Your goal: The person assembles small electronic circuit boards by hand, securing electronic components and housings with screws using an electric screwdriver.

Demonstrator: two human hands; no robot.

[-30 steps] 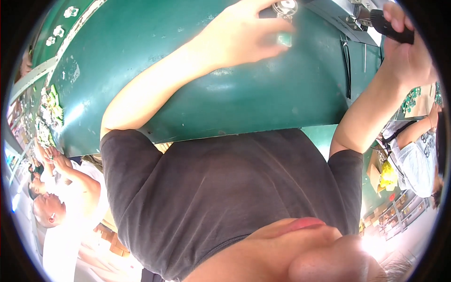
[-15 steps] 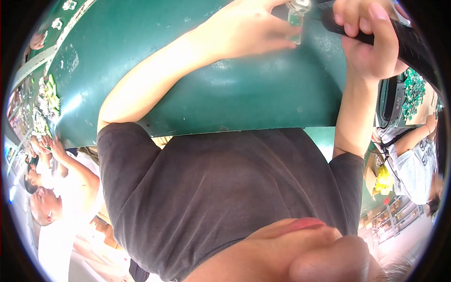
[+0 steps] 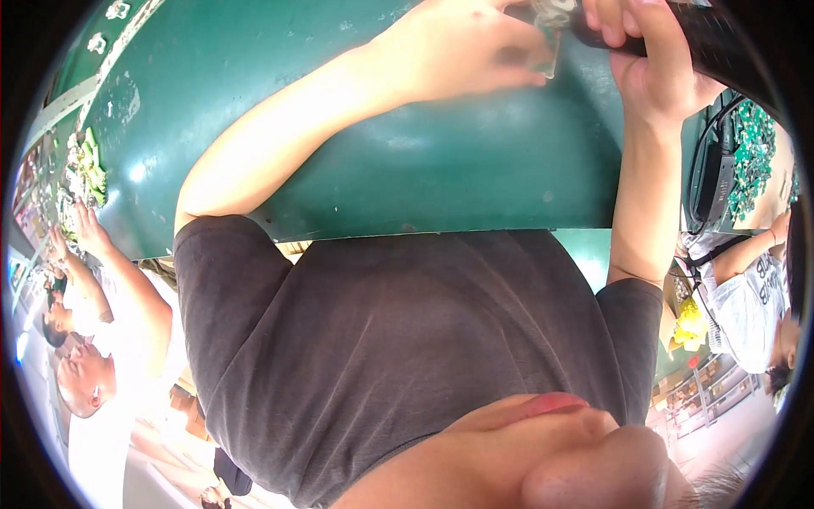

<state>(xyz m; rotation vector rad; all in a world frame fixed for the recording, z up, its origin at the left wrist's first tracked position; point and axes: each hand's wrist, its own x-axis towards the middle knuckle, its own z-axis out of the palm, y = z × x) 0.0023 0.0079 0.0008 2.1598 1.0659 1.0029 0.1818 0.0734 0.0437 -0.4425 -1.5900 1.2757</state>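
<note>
At the top of the view, my left hand [image 3: 471,51] is closed by its fingertips on a small clear-and-green part [image 3: 553,34], its outline smeared by motion. My right hand [image 3: 657,72] is wrapped round a thick black cylindrical tool [image 3: 721,42] that runs off to the upper right. The tool's rounded near end sits close beside the small part; whether the two touch I cannot tell. Both hands are above the green tabletop [image 3: 398,178], and the top edge of the picture cuts off the left fingers.
Heaped green circuit-board pieces [image 3: 750,165] lie at the right, next to a black device with a cable [image 3: 716,182]. Small pale and green parts [image 3: 89,170] are piled at the far left. People work on both sides; one's hand [image 3: 89,229] reaches the left edge.
My left hand and the small part have shifted slightly right. My right hand and the black tool have moved a little up and left, closing toward the part.
</note>
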